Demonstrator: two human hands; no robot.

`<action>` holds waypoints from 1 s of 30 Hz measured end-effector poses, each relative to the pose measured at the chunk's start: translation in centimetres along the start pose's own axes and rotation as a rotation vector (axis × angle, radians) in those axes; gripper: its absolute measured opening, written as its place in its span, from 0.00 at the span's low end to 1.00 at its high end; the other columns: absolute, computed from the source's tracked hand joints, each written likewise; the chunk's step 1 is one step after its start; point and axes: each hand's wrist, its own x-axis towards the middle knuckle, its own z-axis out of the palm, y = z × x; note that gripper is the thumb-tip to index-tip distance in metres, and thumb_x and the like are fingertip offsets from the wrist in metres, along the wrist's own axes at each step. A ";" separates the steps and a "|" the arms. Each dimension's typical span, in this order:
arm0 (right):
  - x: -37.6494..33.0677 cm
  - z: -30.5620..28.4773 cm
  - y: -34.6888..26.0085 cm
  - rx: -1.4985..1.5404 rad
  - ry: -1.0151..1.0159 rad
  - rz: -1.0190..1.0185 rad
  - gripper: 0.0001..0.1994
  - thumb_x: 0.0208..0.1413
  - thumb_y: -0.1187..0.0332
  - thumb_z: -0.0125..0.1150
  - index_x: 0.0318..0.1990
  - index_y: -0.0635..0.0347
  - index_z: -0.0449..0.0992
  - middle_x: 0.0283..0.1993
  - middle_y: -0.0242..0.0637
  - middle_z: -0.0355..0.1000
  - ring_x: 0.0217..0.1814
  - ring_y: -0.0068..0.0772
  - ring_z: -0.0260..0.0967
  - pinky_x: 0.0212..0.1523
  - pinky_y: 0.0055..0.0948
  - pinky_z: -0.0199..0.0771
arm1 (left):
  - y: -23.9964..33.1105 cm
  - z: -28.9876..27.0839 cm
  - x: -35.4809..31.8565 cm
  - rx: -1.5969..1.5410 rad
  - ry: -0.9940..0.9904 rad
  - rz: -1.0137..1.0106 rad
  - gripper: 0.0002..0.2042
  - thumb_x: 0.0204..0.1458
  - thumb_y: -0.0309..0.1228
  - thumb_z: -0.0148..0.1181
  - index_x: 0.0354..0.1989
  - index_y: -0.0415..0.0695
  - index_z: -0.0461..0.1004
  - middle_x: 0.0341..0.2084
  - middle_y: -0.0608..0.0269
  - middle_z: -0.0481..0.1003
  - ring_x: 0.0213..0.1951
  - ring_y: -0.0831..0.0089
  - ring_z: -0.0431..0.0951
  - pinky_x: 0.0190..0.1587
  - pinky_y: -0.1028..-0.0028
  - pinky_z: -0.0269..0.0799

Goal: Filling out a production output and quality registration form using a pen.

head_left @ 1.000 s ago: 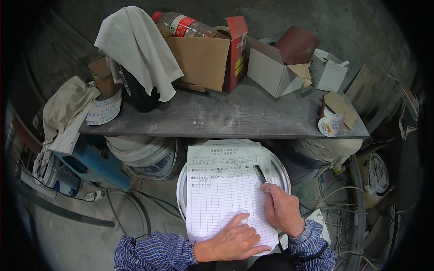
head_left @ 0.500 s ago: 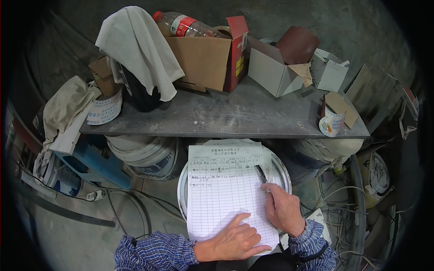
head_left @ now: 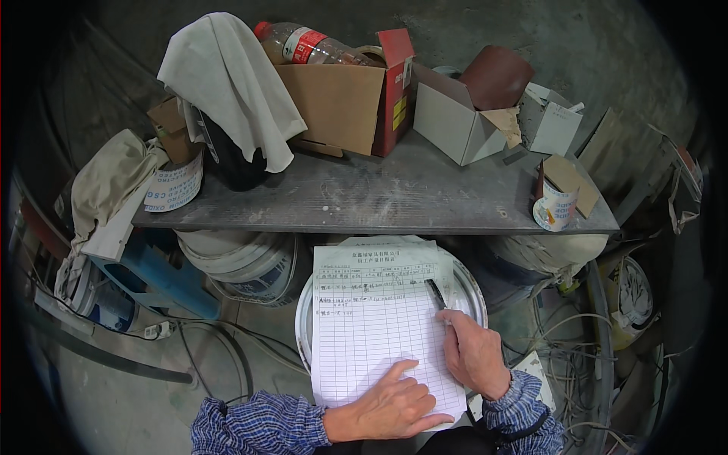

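Note:
A white ruled form [head_left: 364, 341], its upper rows filled with handwriting, lies on a round white bucket lid [head_left: 474, 303]. My left hand [head_left: 390, 403] rests on the lower part of the sheet, index finger and thumb stretched out over the paper and the other fingers curled. In my right hand [head_left: 476, 355] is a dark pen [head_left: 437, 294], gripped between thumb and fingers. Its tip points up and left at the written rows near the sheet's right edge. Whether the tip touches the paper I cannot tell.
Beyond the form runs a dusty grey bench [head_left: 364, 197]. On it stand a cloth-draped black container [head_left: 227, 98], a brown-and-red box [head_left: 334, 106] with a plastic bottle [head_left: 311, 44], and a white box [head_left: 462, 125]. A blue stool [head_left: 163, 277] and cables [head_left: 235, 349] are at left.
The whole view has shifted very slightly. Both hands, the pen and the form keep nearly the same places.

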 end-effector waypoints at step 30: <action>0.0 0.0 0.0 -0.012 0.020 -0.018 0.16 0.52 0.76 0.56 0.50 0.59 0.72 0.34 0.44 0.75 0.27 0.49 0.75 0.28 0.41 0.75 | 0.0 0.0 0.0 0.008 0.008 0.002 0.20 0.54 0.43 0.65 0.17 0.43 0.74 0.15 0.63 0.71 0.21 0.68 0.73 0.55 0.57 0.67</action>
